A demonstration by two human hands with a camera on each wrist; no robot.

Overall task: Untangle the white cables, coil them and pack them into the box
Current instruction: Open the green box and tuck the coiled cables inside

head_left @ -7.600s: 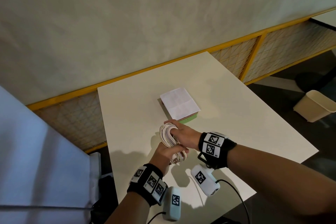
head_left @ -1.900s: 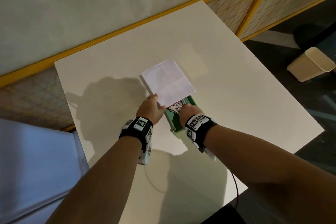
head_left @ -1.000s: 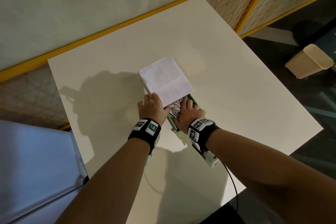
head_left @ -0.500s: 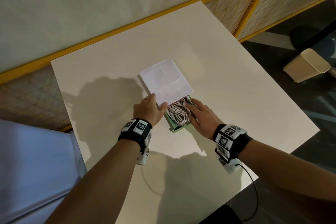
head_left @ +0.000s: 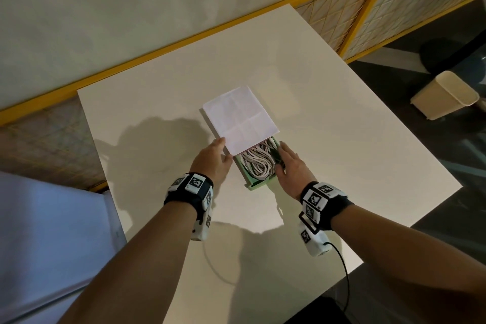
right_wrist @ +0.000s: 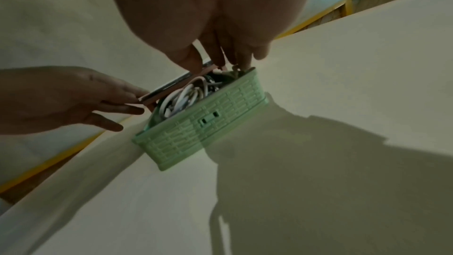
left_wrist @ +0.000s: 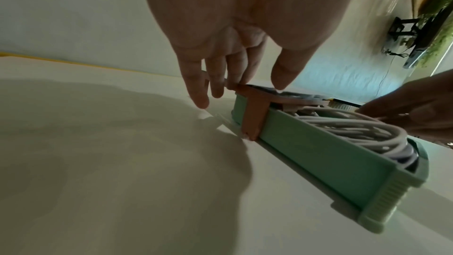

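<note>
Table (head_left: 328,92) fills frame centre; green box (head_left: 259,184) lies mid-frame, white lid (head_left: 239,118) covering its upper part. White cables (head_left: 259,162) sit coiled inside, exposed at the lower end. Left hand (head_left: 213,159) pinches the lid's lower-left corner; right hand (head_left: 292,168) released, fingers straight along the box's right wall. Risk: a cable loop riding above the rim could catch under the lid and jam it. Half a second ago: same pose, right hand now closer against the box
</note>
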